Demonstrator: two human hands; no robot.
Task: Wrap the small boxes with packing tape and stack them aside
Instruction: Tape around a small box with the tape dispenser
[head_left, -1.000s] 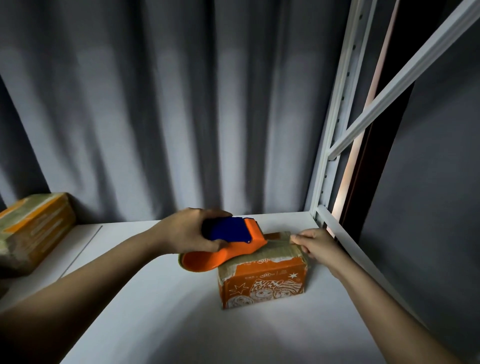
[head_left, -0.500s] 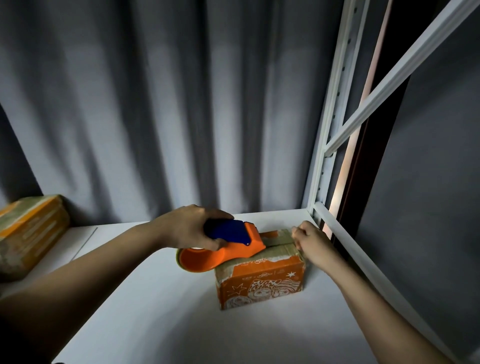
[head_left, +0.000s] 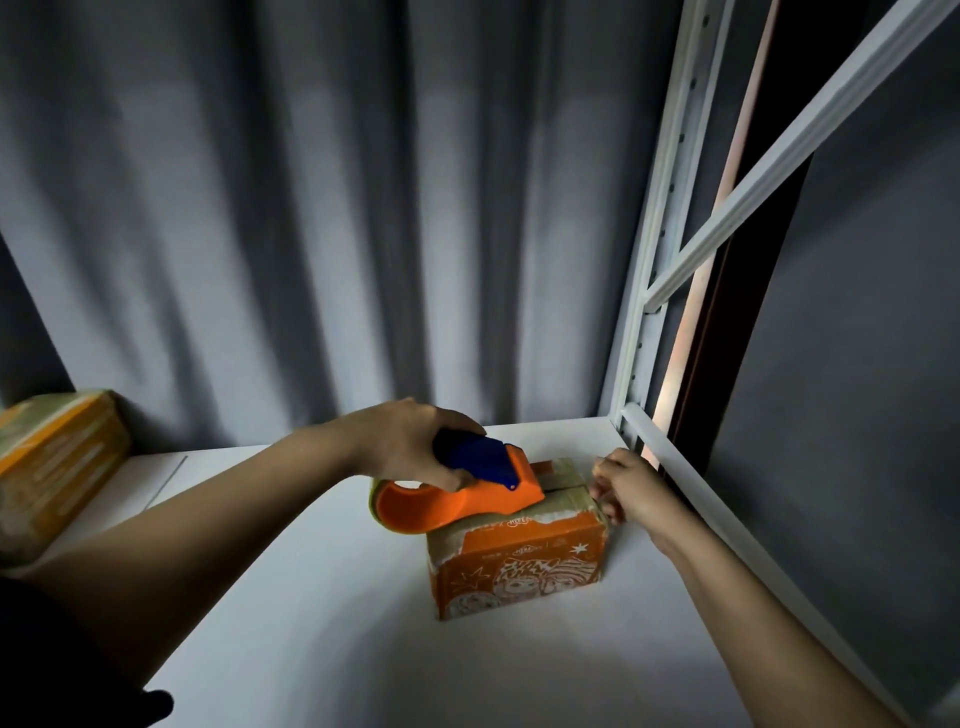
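Orange box on white shelf; left hand grips tape dispenser on box top; right hand pinches box's right edge.

A pleated grey curtain hangs behind the smooth white counter. A white perforated metal shelving upright with a diagonal brace stands right, in dim light.

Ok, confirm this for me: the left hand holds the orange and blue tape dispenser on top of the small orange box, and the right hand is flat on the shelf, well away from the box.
Not quite. The left hand does hold the tape dispenser on top of the small orange box, but the right hand is not away on the shelf: the head view shows its fingers at the box's right end.
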